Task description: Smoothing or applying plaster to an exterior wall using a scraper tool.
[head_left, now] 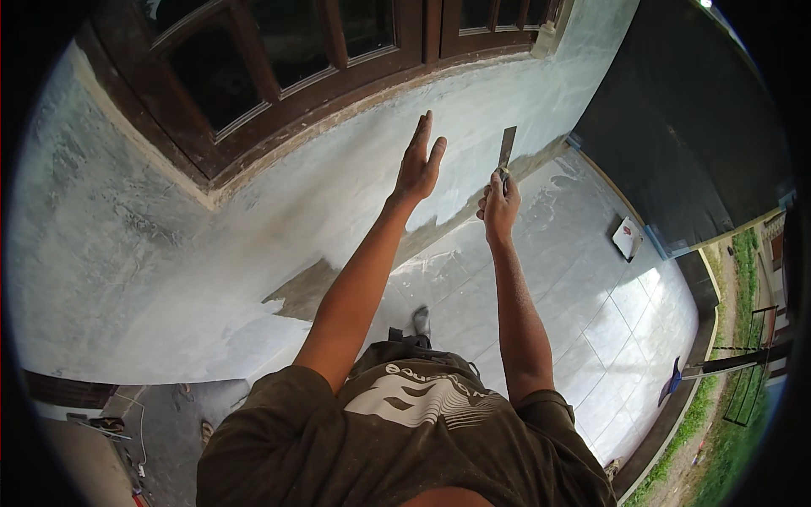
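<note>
My left hand (418, 169) is held up in front of the pale wall (287, 203), fingers stretched out and thumb apart, holding nothing. I cannot tell whether it touches the wall. My right hand (500, 203) is closed round the handle of a putty knife (508, 145). Its flat, narrow blade points up, away from me, near the lower part of the wall. Whitish and grey patches of coating cover the wall, with a bare brownish-grey strip (308, 290) low down. My fingers hide most of the knife's handle.
A brown wooden window frame (338, 80) runs above the wall. A pale container (545, 40) sits at its right end. Grey tiles (557, 270) with white smears form the floor, where a white tray (627, 239) lies. A large dark panel (693, 118) stands at right.
</note>
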The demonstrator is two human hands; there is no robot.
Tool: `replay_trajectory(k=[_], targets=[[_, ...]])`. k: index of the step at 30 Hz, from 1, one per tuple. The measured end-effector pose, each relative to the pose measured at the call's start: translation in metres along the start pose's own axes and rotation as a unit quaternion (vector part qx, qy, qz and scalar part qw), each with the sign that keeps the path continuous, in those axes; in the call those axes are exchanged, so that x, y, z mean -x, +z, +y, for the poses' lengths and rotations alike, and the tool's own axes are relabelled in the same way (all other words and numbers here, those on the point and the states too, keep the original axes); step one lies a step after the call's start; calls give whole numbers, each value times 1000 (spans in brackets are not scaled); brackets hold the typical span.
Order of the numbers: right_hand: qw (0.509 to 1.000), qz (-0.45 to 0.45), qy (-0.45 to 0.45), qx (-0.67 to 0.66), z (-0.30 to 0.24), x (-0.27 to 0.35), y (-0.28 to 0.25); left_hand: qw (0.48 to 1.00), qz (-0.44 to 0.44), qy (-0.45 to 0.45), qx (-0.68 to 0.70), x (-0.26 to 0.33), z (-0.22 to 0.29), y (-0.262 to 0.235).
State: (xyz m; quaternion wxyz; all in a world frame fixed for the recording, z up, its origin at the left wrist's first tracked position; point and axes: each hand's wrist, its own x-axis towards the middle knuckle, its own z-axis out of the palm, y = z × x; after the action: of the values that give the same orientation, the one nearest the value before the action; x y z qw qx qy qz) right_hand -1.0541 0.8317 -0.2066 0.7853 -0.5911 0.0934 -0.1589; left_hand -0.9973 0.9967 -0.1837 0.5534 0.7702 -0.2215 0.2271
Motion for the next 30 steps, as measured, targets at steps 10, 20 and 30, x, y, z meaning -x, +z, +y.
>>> replay_trajectory(k=[10, 20, 30], targets=[[998, -57, 12, -18, 2, 112, 35, 998, 44, -15, -38, 87, 34, -89], [993, -91, 34, -67, 11, 187, 108, 994, 72, -19, -78, 133, 53, -200], [993, -75, -11, -92, 20, 267, 233, 994, 64, 33, -81, 168, 54, -346]])
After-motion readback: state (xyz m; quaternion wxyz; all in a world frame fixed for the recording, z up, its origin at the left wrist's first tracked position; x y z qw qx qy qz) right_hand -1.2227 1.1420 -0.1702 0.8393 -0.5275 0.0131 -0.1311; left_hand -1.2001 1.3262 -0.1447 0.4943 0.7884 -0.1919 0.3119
